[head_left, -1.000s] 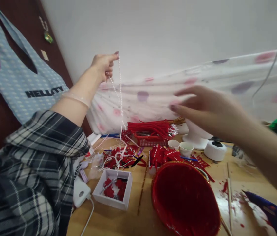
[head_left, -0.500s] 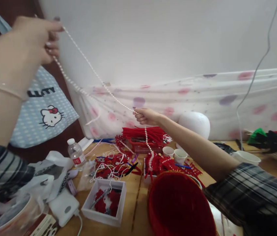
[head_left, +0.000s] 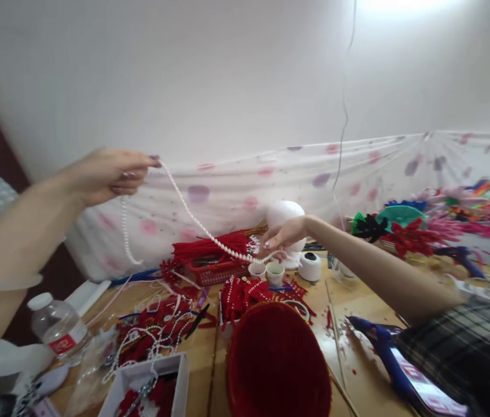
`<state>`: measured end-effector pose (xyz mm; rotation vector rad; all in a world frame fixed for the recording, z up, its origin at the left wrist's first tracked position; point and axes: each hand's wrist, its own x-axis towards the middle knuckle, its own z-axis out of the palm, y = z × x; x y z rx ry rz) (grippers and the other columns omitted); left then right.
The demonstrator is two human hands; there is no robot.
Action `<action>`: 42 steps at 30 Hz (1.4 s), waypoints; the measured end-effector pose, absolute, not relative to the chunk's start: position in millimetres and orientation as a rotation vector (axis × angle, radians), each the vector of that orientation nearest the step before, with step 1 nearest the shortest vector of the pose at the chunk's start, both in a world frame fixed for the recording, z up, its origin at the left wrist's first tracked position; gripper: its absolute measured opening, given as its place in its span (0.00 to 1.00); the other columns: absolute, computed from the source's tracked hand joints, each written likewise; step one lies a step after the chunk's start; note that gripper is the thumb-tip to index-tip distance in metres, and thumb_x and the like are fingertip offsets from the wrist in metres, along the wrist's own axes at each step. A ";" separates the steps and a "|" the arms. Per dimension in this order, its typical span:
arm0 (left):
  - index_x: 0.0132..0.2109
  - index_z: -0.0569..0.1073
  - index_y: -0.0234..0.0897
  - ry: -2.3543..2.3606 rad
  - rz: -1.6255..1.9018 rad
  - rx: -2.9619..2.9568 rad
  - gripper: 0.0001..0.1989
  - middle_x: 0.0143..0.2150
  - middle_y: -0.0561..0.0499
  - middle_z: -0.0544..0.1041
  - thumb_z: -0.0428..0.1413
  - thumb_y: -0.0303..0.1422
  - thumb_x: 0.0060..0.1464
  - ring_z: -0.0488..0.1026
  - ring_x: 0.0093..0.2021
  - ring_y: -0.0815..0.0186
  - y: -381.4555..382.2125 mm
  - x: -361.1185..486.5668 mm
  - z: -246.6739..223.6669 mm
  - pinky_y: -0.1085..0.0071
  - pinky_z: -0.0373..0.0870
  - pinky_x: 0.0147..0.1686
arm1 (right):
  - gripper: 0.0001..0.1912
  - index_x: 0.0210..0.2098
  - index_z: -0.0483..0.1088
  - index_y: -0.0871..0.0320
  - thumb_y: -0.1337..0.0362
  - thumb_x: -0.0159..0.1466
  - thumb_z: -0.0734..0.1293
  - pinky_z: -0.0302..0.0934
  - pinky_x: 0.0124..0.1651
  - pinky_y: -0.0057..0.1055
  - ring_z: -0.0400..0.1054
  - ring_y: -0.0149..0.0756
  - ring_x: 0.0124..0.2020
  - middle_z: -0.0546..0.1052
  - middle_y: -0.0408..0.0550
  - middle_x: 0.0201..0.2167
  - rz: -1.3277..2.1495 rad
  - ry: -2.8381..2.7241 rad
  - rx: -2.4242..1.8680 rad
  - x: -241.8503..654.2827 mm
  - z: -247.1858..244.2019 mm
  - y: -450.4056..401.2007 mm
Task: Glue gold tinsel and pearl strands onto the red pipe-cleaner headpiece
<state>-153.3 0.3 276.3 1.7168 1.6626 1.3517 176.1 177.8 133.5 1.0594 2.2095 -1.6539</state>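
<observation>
My left hand [head_left: 119, 174] is raised at the left, thumb and finger pinching a string of white pearl beads [head_left: 195, 220]. A tail of the beads hangs below that hand. From the pinch the string sags across to my right hand [head_left: 288, 234], whose fingers curl down around its other end; the exact grip is partly hidden. A red velvet cap-like piece [head_left: 277, 362] stands in front of me, its dark red face turned up. Behind it is a box of red pieces [head_left: 245, 295] with bead strands, and two small white cups [head_left: 275, 272] stand close by.
A white box [head_left: 179, 385] holds red pieces at the front left, near tangled bead strings [head_left: 153, 336] and a water bottle [head_left: 58, 327]. Behind are a red basket [head_left: 216, 272] and a white foam head [head_left: 286, 214]. A blue glue gun [head_left: 377, 341] lies at the right.
My left hand has come down and to the right, and the bead string now sags instead of running taut. My right hand has shifted right and lower in view; the view has turned right.
</observation>
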 end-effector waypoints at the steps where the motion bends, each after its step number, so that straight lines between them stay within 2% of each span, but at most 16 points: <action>1: 0.32 0.74 0.34 1.681 1.291 1.747 0.11 0.15 0.61 0.52 0.53 0.25 0.65 0.45 0.15 0.80 8.5 -143.0 268.2 0.73 0.36 0.19 | 0.19 0.58 0.71 0.58 0.58 0.71 0.69 0.73 0.51 0.47 0.75 0.44 0.51 0.76 0.53 0.57 -1.616 2.175 1.058 175.5 125.4 173.4; 4: 0.28 0.77 0.35 1.748 1.073 1.853 0.09 0.13 0.58 0.58 0.63 0.30 0.56 0.48 0.14 0.78 27.8 -114.1 237.5 0.73 0.37 0.18 | 0.19 0.58 0.70 0.58 0.58 0.71 0.69 0.73 0.51 0.47 0.75 0.44 0.51 0.75 0.53 0.57 -1.536 2.101 1.030 177.9 106.3 159.2; 7: 0.28 0.77 0.38 1.693 0.929 1.900 0.09 0.14 0.55 0.62 0.61 0.34 0.57 0.50 0.14 0.76 33.1 -92.6 210.2 0.74 0.41 0.17 | 0.19 0.59 0.70 0.58 0.58 0.71 0.69 0.73 0.51 0.47 0.75 0.44 0.51 0.75 0.53 0.57 -1.508 2.067 0.985 189.5 94.2 146.1; 11: 0.30 0.74 0.39 1.590 0.858 1.890 0.06 0.22 0.50 0.72 0.57 0.31 0.56 0.54 0.14 0.76 24.4 -77.6 199.4 0.72 0.44 0.17 | 0.19 0.58 0.71 0.58 0.58 0.71 0.69 0.73 0.51 0.47 0.75 0.44 0.51 0.76 0.53 0.56 -1.517 2.072 0.948 210.4 80.6 135.6; 13: 0.31 0.73 0.39 1.591 0.872 1.890 0.05 0.24 0.50 0.72 0.57 0.30 0.55 0.53 0.14 0.76 18.8 -72.7 200.4 0.72 0.43 0.17 | 0.19 0.58 0.71 0.58 0.58 0.71 0.69 0.73 0.51 0.47 0.75 0.44 0.51 0.76 0.53 0.56 -1.536 2.124 0.947 217.8 74.6 132.6; 16: 0.31 0.73 0.39 1.639 0.892 1.922 0.05 0.20 0.54 0.67 0.58 0.32 0.56 0.52 0.14 0.76 13.2 -60.8 195.7 0.73 0.43 0.18 | 0.17 0.56 0.72 0.59 0.59 0.71 0.70 0.74 0.49 0.45 0.76 0.43 0.49 0.77 0.52 0.54 -1.572 2.315 0.962 216.4 70.6 126.9; 21: 0.30 0.78 0.39 1.718 0.850 2.033 0.05 0.15 0.55 0.66 0.61 0.32 0.54 0.61 0.16 0.69 10.7 -25.0 166.4 0.71 0.52 0.20 | 0.23 0.54 0.72 0.55 0.59 0.62 0.78 0.69 0.51 0.30 0.73 0.37 0.50 0.79 0.48 0.49 -1.766 2.807 0.768 173.7 81.2 103.7; 24: 0.30 0.79 0.38 1.731 0.863 2.091 0.04 0.21 0.52 0.73 0.62 0.30 0.52 0.68 0.23 0.66 9.8 -15.9 154.9 0.70 0.58 0.25 | 0.15 0.50 0.73 0.53 0.54 0.68 0.71 0.67 0.38 0.25 0.71 0.30 0.35 0.77 0.41 0.36 -1.850 2.972 0.645 151.6 88.3 90.4; 26: 0.31 0.79 0.39 1.740 0.880 2.093 0.02 0.22 0.53 0.73 0.62 0.32 0.50 0.67 0.23 0.67 8.0 -22.7 151.8 0.71 0.57 0.25 | 0.14 0.48 0.73 0.54 0.51 0.70 0.68 0.59 0.27 0.24 0.62 0.26 0.25 0.71 0.37 0.28 -1.844 3.050 0.665 150.9 89.7 86.6; 29: 0.31 0.79 0.41 1.726 0.845 2.039 0.06 0.19 0.56 0.69 0.63 0.38 0.48 0.62 0.20 0.68 3.2 -45.9 143.0 0.71 0.53 0.23 | 0.16 0.44 0.75 0.56 0.50 0.71 0.65 0.51 0.21 0.25 0.56 0.26 0.21 0.67 0.37 0.24 -1.765 3.129 0.805 168.6 84.7 87.1; 32: 0.30 0.78 0.42 1.703 0.827 1.937 0.10 0.23 0.52 0.75 0.61 0.43 0.46 0.68 0.24 0.64 -2.9 -66.9 115.3 0.70 0.61 0.26 | 0.13 0.38 0.76 0.58 0.54 0.71 0.68 0.61 0.27 0.26 0.65 0.29 0.26 0.74 0.42 0.29 -1.619 3.157 1.039 191.6 70.1 88.4; 33: 0.31 0.78 0.42 1.706 0.836 1.903 0.12 0.26 0.51 0.78 0.60 0.46 0.46 0.71 0.27 0.62 -5.3 -70.8 101.5 0.69 0.64 0.28 | 0.12 0.38 0.76 0.59 0.56 0.71 0.69 0.66 0.31 0.28 0.69 0.31 0.30 0.77 0.44 0.32 -1.564 3.150 1.131 197.4 63.0 87.8; 35: 0.30 0.77 0.43 1.738 0.872 1.848 0.15 0.28 0.50 0.79 0.58 0.49 0.46 0.73 0.30 0.59 -11.3 -73.0 69.2 0.66 0.66 0.32 | 0.12 0.46 0.75 0.60 0.57 0.71 0.69 0.72 0.41 0.36 0.75 0.36 0.39 0.79 0.47 0.42 -1.480 3.116 1.321 204.8 45.5 84.2; 38: 0.36 0.77 0.44 1.793 0.985 1.747 0.19 0.38 0.48 0.83 0.54 0.52 0.49 0.77 0.41 0.53 -24.2 -64.8 18.5 0.61 0.70 0.45 | 0.17 0.56 0.72 0.58 0.57 0.71 0.69 0.73 0.50 0.46 0.76 0.43 0.49 0.77 0.52 0.54 -1.457 3.038 1.593 207.3 12.8 71.2; 40: 0.38 0.76 0.43 1.853 1.045 1.630 0.22 0.36 0.45 0.81 0.51 0.55 0.51 0.77 0.39 0.51 -35.6 -54.1 -10.6 0.57 0.72 0.43 | 0.18 0.57 0.71 0.58 0.57 0.71 0.69 0.73 0.51 0.46 0.75 0.43 0.50 0.76 0.52 0.55 -1.497 2.980 1.742 205.4 -10.4 57.9; 42: 0.40 0.77 0.45 1.882 1.111 1.526 0.23 0.39 0.44 0.82 0.50 0.56 0.53 0.78 0.41 0.49 -48.2 -41.1 -32.4 0.56 0.73 0.44 | 0.16 0.55 0.72 0.58 0.56 0.72 0.68 0.73 0.49 0.44 0.76 0.41 0.47 0.77 0.51 0.53 -1.553 2.935 1.873 201.9 -31.1 42.3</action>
